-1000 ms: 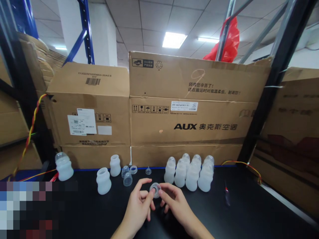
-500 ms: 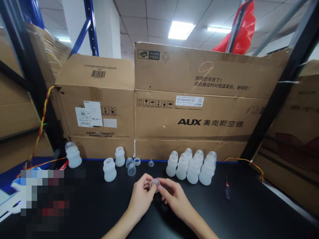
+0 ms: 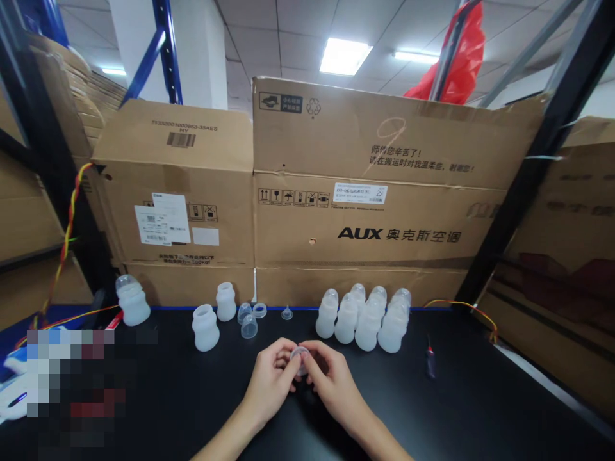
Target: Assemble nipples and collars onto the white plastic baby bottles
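My left hand (image 3: 273,378) and my right hand (image 3: 331,378) meet at the centre, both closed on a small translucent bottle collar (image 3: 300,353). Thumbs press on its near side; fingers wrap behind it, so whether a nipple sits inside is hidden. Beyond my hands, a clear bottle nipple (image 3: 287,314) stands on the black table (image 3: 202,397). Left of it lie a loose collar ring (image 3: 259,310) and two clear domed caps (image 3: 248,326). Two uncapped white baby bottles (image 3: 205,328) stand upright farther left.
Several capped baby bottles (image 3: 369,325) are grouped right of centre; another capped bottle (image 3: 133,301) stands at far left. A dark screwdriver-like tool (image 3: 430,363) lies to the right. Cardboard (image 3: 298,218) walls the back, between dark rack posts (image 3: 509,192).
My right fingers have drawn in closer around the collar, and both thumbs now press together on it. The view has shifted slightly; the bottles and loose parts stay in place.
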`<state>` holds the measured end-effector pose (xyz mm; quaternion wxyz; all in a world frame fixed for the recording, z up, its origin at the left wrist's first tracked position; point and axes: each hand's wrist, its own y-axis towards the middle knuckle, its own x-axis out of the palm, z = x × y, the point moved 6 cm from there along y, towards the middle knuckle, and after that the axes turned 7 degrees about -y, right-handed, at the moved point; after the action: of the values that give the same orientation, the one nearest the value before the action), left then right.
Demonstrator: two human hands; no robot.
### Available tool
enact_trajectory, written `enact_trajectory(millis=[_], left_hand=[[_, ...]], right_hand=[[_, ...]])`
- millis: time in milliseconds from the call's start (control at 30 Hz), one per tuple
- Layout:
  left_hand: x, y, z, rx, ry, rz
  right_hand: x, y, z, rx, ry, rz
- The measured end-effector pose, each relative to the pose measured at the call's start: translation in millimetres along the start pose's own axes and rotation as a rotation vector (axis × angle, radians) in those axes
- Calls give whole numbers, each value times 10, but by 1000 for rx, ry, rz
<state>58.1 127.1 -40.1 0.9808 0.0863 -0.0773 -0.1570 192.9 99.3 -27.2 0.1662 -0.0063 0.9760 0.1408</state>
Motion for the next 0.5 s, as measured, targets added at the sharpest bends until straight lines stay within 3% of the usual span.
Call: enact_trajectory(millis=[333,500], left_hand=[[-28,19,-57,14,93,70],[4,4,29,64,163,80]], right_hand=[[0,-6,95,15,6,62],[19,-10,94,26,76,90]])
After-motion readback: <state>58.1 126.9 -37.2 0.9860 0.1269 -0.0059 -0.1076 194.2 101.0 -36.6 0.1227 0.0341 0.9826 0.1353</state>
